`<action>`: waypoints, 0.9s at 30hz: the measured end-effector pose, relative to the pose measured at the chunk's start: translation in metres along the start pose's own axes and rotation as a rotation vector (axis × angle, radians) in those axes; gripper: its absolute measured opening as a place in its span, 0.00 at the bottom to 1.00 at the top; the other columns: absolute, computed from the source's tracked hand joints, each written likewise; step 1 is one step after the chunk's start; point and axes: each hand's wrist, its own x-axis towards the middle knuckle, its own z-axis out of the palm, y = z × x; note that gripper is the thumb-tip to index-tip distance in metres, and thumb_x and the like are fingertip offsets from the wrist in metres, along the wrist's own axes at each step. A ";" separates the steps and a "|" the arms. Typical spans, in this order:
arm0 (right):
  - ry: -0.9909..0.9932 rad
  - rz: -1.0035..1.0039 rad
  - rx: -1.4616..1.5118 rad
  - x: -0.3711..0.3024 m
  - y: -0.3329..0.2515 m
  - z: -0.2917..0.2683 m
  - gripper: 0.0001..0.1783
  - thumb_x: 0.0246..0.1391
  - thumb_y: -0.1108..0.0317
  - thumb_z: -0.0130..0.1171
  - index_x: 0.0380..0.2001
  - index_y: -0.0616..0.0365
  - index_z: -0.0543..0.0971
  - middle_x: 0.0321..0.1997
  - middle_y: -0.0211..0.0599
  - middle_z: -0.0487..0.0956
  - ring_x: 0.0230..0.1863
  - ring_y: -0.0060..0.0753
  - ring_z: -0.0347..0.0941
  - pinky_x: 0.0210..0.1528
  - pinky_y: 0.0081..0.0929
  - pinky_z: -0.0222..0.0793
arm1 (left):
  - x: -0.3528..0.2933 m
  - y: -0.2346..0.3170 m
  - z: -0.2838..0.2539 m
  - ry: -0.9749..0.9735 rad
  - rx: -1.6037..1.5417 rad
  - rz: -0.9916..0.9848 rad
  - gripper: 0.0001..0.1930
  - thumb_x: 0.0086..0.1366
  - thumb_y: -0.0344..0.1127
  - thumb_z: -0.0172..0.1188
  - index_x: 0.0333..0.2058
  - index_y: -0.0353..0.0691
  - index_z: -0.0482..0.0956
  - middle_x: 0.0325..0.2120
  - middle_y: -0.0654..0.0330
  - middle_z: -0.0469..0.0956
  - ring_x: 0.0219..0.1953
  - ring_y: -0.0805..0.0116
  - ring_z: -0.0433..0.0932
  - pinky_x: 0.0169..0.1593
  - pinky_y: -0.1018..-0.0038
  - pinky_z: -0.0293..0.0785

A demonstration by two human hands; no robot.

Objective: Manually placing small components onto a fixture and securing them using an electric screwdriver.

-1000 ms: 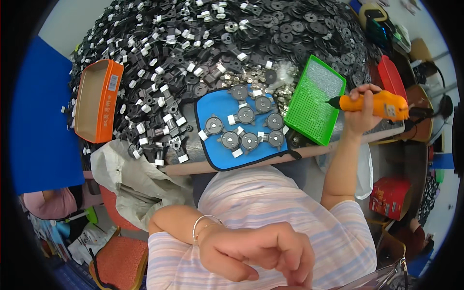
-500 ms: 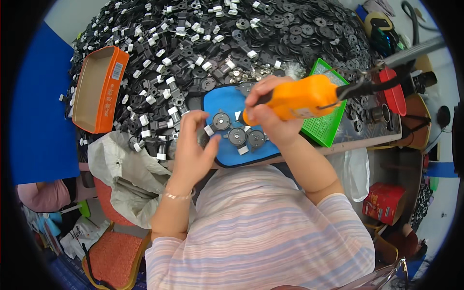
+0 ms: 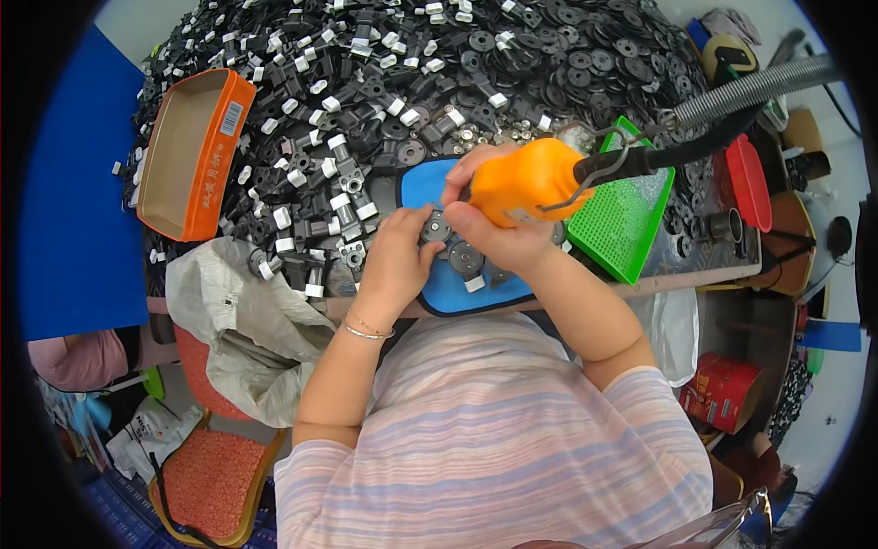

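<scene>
My right hand [image 3: 501,236] is wrapped round an orange electric screwdriver [image 3: 529,179], whose tip is hidden behind the hand. It hangs above a blue mat [image 3: 422,187] at the table's near edge. On the mat, the thumb and fingers of my left hand [image 3: 395,261] close on a small round black part [image 3: 437,229], which sits just left of the right hand. Beside it lies a second round black part [image 3: 466,260] with a white end. More such parts are partly covered by my right forearm.
A large pile of black parts [image 3: 384,82], many with white ends, covers the far table. Small metal pieces [image 3: 468,139] lie beyond the mat. A green basket [image 3: 631,265] stands at the right, an orange box [image 3: 212,156] at the left. A coiled hose [image 3: 750,91] crosses the upper right.
My left hand has moved right and closed on the round part. The screwdriver has shifted left and turned more upright. The view has shifted slightly.
</scene>
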 end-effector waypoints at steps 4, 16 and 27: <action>0.013 0.096 0.016 -0.003 -0.005 -0.002 0.16 0.45 0.81 0.61 0.38 0.61 0.71 0.34 0.40 0.74 0.31 0.25 0.72 0.30 0.18 0.71 | 0.000 0.003 -0.004 -0.014 -0.023 -0.017 0.24 0.48 0.28 0.66 0.47 0.31 0.74 0.37 0.50 0.74 0.41 0.51 0.72 0.45 0.66 0.70; 0.045 0.053 0.195 0.007 -0.023 -0.006 0.15 0.50 0.74 0.60 0.40 0.62 0.68 0.33 0.44 0.73 0.23 0.24 0.70 0.24 0.17 0.69 | 0.003 0.011 0.001 0.159 0.003 0.098 0.07 0.47 0.29 0.68 0.27 0.37 0.80 0.43 0.55 0.76 0.46 0.54 0.71 0.49 0.65 0.68; 0.075 0.059 0.339 0.007 -0.029 -0.008 0.15 0.46 0.81 0.62 0.39 0.64 0.72 0.36 0.38 0.74 0.33 0.26 0.74 0.34 0.21 0.72 | 0.002 0.008 0.007 0.219 -0.049 0.126 0.09 0.46 0.30 0.68 0.29 0.41 0.81 0.42 0.59 0.77 0.47 0.56 0.71 0.52 0.64 0.64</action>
